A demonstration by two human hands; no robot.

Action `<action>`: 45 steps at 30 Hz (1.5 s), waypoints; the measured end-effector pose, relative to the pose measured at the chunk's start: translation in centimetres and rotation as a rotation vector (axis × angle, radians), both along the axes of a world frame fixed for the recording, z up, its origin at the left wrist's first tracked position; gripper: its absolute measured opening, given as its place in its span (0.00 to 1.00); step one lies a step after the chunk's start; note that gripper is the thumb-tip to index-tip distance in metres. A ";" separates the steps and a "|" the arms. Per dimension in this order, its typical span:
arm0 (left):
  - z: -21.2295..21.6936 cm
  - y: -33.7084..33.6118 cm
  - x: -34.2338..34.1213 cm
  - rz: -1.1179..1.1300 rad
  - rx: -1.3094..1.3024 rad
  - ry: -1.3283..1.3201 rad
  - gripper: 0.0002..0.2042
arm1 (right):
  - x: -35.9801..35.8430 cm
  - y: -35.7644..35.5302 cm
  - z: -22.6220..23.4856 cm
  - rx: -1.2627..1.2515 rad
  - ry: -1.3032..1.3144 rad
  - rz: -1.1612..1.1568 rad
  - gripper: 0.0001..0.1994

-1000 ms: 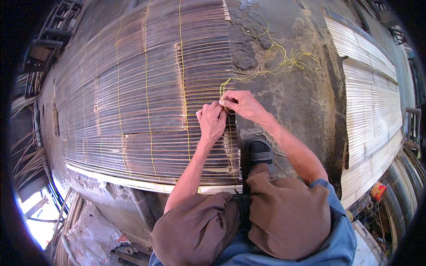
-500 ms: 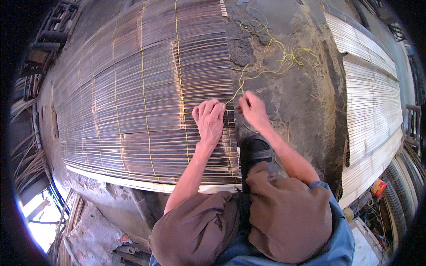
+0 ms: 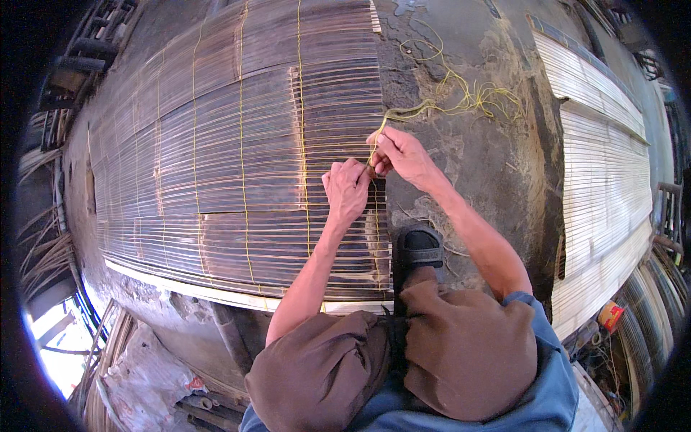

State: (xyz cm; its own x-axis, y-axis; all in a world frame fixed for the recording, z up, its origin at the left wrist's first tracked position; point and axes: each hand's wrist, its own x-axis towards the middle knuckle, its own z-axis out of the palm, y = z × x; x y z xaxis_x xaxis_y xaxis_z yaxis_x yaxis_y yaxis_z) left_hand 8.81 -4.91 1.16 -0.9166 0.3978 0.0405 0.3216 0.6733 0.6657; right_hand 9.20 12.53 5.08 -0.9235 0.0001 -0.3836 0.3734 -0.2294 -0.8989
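Note:
A wide mat of thin slats [image 3: 248, 165], crossed by yellow cords, lies flat in front of me to the left. Near its right edge my left hand [image 3: 347, 189] is closed, fingertips pinching yellow cord where it meets the slat ends. Just beyond and to the right, my right hand [image 3: 397, 155] is closed on the yellow cord [image 3: 432, 104], its fingertips almost touching the left ones. From there the cord runs away to a loose tangle on the ground. What exactly sits between the left fingertips is hidden.
A second, paler slatted mat [image 3: 604, 173] lies on the right. My sandalled foot [image 3: 419, 248] stands beside the near mat's right edge. Crumpled pale sacking [image 3: 147, 374] is at lower left, a red and yellow container [image 3: 610, 315] at lower right.
My right hand has moved left and slightly away from me, close to the left hand, and the cord beyond it has shifted. The left hand stays almost in place.

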 end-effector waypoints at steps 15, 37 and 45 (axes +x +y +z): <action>1.7 0.5 0.8 -0.063 -0.064 0.055 0.07 | 0.2 0.0 -0.3 0.860 0.297 0.111 0.12; -0.4 0.1 -1.2 -0.038 0.082 -0.025 0.06 | -2.2 0.5 0.1 0.209 0.096 0.053 0.09; -0.6 0.6 -1.2 -0.040 0.066 0.070 0.04 | -0.2 0.7 -1.7 0.471 0.242 0.277 0.10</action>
